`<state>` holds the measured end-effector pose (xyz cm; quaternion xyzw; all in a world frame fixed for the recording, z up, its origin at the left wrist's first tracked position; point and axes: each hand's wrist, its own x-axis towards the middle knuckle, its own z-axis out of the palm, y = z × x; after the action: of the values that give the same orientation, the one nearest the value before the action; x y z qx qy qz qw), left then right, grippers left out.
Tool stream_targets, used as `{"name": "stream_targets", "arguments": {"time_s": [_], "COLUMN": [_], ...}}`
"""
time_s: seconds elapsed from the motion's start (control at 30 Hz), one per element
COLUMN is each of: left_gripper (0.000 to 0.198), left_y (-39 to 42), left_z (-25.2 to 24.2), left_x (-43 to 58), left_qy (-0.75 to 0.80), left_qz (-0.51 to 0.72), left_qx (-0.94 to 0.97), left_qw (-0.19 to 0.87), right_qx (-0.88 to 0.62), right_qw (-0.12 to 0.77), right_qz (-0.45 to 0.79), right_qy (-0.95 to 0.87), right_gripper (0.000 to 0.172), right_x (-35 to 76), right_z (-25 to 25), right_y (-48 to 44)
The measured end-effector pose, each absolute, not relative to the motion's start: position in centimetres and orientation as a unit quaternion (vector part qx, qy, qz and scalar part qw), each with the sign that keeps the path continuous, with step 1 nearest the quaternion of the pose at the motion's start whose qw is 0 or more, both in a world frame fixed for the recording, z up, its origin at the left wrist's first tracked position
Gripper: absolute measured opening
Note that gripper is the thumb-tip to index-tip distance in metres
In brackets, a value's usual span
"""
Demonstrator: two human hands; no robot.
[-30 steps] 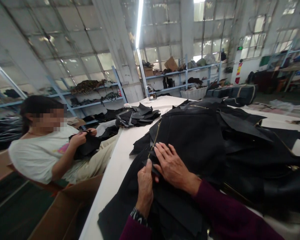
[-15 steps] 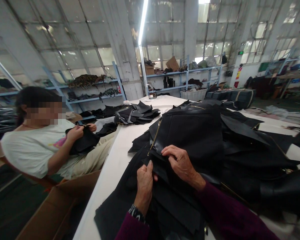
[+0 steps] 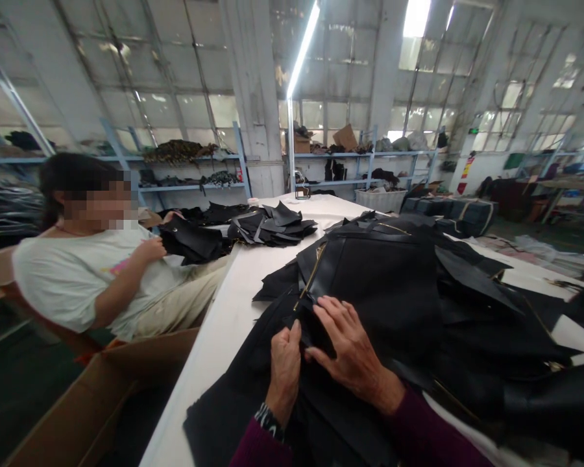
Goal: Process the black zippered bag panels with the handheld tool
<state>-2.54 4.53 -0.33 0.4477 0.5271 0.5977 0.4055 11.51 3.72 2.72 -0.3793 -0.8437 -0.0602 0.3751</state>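
A big black piece (image 3: 384, 279) lies on the white counter (image 3: 217, 337), with a gold zip (image 3: 313, 275) down one side. The left hand (image 3: 283, 366) looks clamped on its edge near the zip's low end, though the dark makes it hard to see. The right hand (image 3: 357, 357) has fingers apart. Pinch softly; smooth out bumps.

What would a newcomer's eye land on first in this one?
Most likely the heap of black pieces on the white table, with a gold zip on its left side. The left hand appears to pinch black material just below that zip, with the right hand spread open beside it. At left sits a co-worker, and a bright tube light glows above the table's far end.
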Motion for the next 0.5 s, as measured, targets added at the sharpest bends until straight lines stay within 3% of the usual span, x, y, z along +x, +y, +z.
{"name": "stream_targets", "arguments": {"time_s": [0.1,0.23,0.37,0.5], "left_gripper": [0.047,0.049,0.054,0.056], "left_y": [4.3,3.8,3.5,3.5], "left_z": [-0.1,0.6,1.3,1.4], "left_x": [-2.6,-2.5,-2.7,-3.2], "left_qy": [0.511,0.499,0.480,0.436], "left_qz": [0.598,0.609,0.607,0.620], "left_qx": [0.441,0.448,0.480,0.460], "left_qw": [0.433,0.424,0.414,0.463], "right_qx": [-0.399,-0.445,-0.475,-0.499], "right_qw": [0.335,0.328,0.344,0.358], "right_qz": [-0.084,-0.113,-0.113,-0.050], "right_qy": [-0.849,-0.826,-0.802,-0.788], "right_gripper": [0.071,0.043,0.044,0.027], "right_x": [11.1,10.9,11.8,13.7], "right_z": [1.9,0.5,0.2,3.8], "right_y": [1.9,0.5,0.6,1.3]}}
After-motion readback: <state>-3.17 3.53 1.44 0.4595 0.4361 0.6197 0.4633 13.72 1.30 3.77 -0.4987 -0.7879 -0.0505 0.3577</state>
